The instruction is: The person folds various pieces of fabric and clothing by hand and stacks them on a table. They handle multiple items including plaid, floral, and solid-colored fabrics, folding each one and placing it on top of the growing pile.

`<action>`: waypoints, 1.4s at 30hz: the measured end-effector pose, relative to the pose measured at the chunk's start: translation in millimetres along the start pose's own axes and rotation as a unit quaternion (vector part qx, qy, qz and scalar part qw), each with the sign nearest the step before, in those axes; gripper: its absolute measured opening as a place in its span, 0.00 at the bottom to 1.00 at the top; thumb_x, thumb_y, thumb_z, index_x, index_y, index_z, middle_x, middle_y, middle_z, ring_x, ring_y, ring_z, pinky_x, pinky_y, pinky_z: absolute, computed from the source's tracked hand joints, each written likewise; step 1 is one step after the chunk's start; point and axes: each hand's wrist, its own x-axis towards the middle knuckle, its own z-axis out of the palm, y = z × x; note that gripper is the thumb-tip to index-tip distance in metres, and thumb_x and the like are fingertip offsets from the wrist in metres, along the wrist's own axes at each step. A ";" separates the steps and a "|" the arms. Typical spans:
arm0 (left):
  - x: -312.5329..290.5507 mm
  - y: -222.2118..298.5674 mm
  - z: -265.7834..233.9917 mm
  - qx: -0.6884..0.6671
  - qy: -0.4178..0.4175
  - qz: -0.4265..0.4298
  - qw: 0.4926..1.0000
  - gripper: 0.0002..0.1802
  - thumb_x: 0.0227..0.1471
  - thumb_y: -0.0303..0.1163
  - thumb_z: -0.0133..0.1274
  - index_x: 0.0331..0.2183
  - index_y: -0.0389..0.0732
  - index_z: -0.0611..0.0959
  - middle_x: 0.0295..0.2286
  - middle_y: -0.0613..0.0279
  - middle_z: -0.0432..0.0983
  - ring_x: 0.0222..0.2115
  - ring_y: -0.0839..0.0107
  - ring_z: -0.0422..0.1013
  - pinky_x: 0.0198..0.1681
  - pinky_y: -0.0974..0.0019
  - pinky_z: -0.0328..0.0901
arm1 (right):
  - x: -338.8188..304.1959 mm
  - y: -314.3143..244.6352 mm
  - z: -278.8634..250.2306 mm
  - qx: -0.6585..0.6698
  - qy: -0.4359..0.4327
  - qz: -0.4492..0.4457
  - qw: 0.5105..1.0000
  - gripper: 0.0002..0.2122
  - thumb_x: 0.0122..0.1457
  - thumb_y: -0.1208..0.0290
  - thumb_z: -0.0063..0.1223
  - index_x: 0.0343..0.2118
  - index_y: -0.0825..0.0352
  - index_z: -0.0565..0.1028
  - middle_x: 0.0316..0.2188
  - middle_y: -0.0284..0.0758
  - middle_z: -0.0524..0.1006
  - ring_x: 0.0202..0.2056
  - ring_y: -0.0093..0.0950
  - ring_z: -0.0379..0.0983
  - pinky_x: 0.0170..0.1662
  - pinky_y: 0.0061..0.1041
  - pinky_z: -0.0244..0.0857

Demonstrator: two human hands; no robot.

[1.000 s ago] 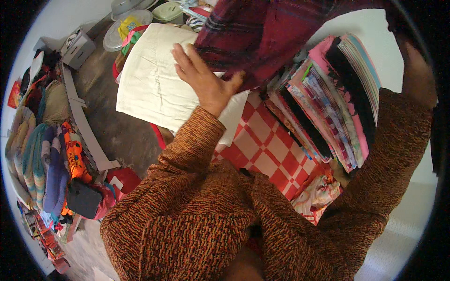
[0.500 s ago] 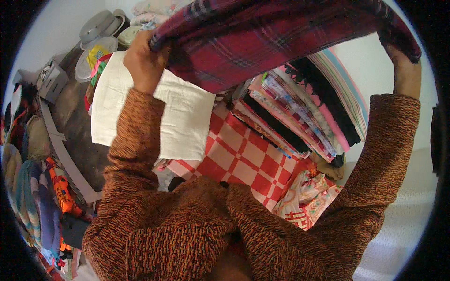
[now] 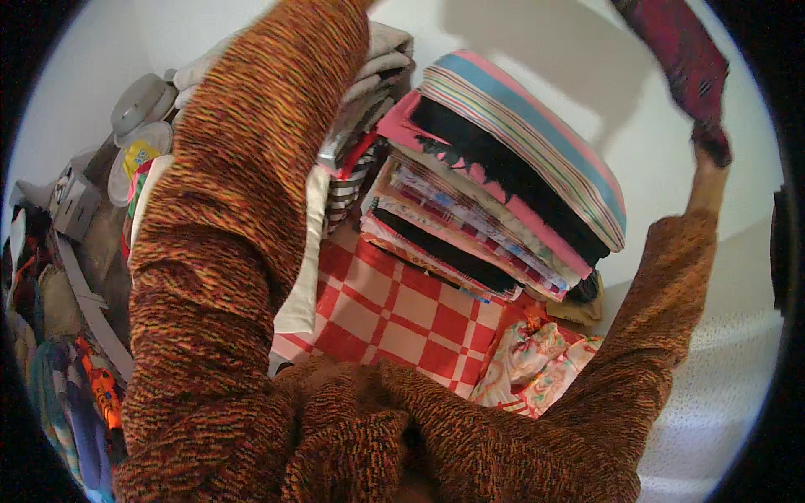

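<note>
At the upper right, my right hand (image 3: pixel 711 154) is raised with the end of a dark red plaid cloth (image 3: pixel 686 63) in its grip. The cloth hides most of my fingers and runs up beyond the top edge. My left arm reaches far up across the picture, its hand past the top edge and out of sight. Below and between my arms stands a tall stack of folded cloths (image 3: pixel 503 197), topped by a striped folded cloth (image 3: pixel 524 117) in blue, pink and cream. A white folded cloth (image 3: pixel 303 289) shows partly behind my left sleeve.
A red and white checked cover (image 3: pixel 402 323) lies under the stack. A crumpled floral cloth (image 3: pixel 524 360) is near my right sleeve. Grey and white containers (image 3: pixel 138 109) stand at the far left, above heaped clothes (image 3: pixel 63 394). A white wall (image 3: pixel 579 63) rises behind.
Both arms have gone up, the left hand leaving the picture. The plaid cloth, earlier stretched between both hands, has risen mostly out of view. More of the stack shows.
</note>
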 end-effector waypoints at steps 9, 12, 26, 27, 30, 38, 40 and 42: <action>-184.3 155.2 -11.3 -0.194 -0.428 -0.084 0.879 0.10 0.41 0.30 0.50 0.32 0.48 0.74 0.28 0.65 0.73 0.31 0.63 0.72 0.29 0.58 0.68 | -100.6 190.2 -20.7 0.289 0.041 0.315 0.903 0.22 0.55 0.67 0.52 0.52 0.69 0.65 0.44 0.39 0.72 0.41 0.34 0.72 0.44 0.34 0.68; -174.4 156.4 -6.9 -0.220 -0.408 -0.038 0.885 0.12 0.39 0.30 0.52 0.32 0.47 0.73 0.28 0.65 0.73 0.32 0.63 0.73 0.29 0.60 0.69 | -111.4 126.6 -12.4 0.273 -0.004 0.313 0.910 0.28 0.55 0.65 0.52 0.57 0.66 0.59 0.48 0.40 0.69 0.45 0.35 0.70 0.48 0.34 0.66; -155.2 152.4 -36.4 -0.191 -0.415 -0.045 0.889 0.15 0.44 0.33 0.50 0.38 0.44 0.75 0.31 0.61 0.71 0.35 0.61 0.67 0.33 0.59 0.63 | -119.2 186.0 -34.5 0.110 -0.018 0.226 0.968 0.24 0.52 0.71 0.51 0.52 0.73 0.65 0.47 0.40 0.70 0.48 0.31 0.67 0.53 0.27 0.58; -148.9 154.3 -43.8 -0.213 -0.447 -0.084 0.864 0.16 0.44 0.34 0.51 0.39 0.43 0.75 0.32 0.60 0.71 0.35 0.61 0.66 0.35 0.59 0.63 | -128.9 184.6 -45.6 0.086 0.003 0.223 0.971 0.22 0.54 0.68 0.50 0.51 0.72 0.66 0.47 0.39 0.70 0.48 0.29 0.66 0.53 0.26 0.58; -150.8 139.1 -84.6 -0.176 -0.506 -0.103 0.838 0.15 0.49 0.37 0.51 0.38 0.39 0.74 0.32 0.58 0.72 0.35 0.62 0.67 0.36 0.58 0.64 | -172.5 163.5 -42.6 0.009 0.011 0.201 0.980 0.21 0.60 0.60 0.40 0.52 0.69 0.66 0.47 0.36 0.70 0.48 0.28 0.66 0.50 0.26 0.60; -212.8 148.3 -364.2 -0.212 -0.587 -0.415 0.662 0.13 0.41 0.31 0.56 0.34 0.43 0.78 0.33 0.57 0.74 0.33 0.56 0.70 0.34 0.58 0.66 | -346.2 150.5 48.9 -0.096 0.088 0.256 0.958 0.22 0.59 0.66 0.43 0.54 0.71 0.62 0.48 0.44 0.67 0.46 0.35 0.68 0.46 0.31 0.65; -222.0 158.4 -438.9 -0.155 -0.643 -0.502 0.557 0.15 0.41 0.31 0.58 0.36 0.44 0.78 0.35 0.55 0.74 0.35 0.54 0.71 0.36 0.58 0.68 | -401.7 169.8 83.5 -0.043 -0.003 0.329 0.943 0.21 0.59 0.65 0.44 0.53 0.71 0.62 0.46 0.41 0.68 0.45 0.33 0.68 0.45 0.29 0.65; -224.6 156.9 -500.1 -0.090 -0.642 -0.555 0.522 0.14 0.42 0.31 0.58 0.36 0.43 0.78 0.35 0.55 0.75 0.36 0.57 0.71 0.39 0.60 0.67 | -451.9 185.4 127.0 0.026 -0.106 0.424 0.899 0.21 0.59 0.63 0.44 0.53 0.70 0.62 0.44 0.38 0.70 0.44 0.31 0.69 0.44 0.27 0.66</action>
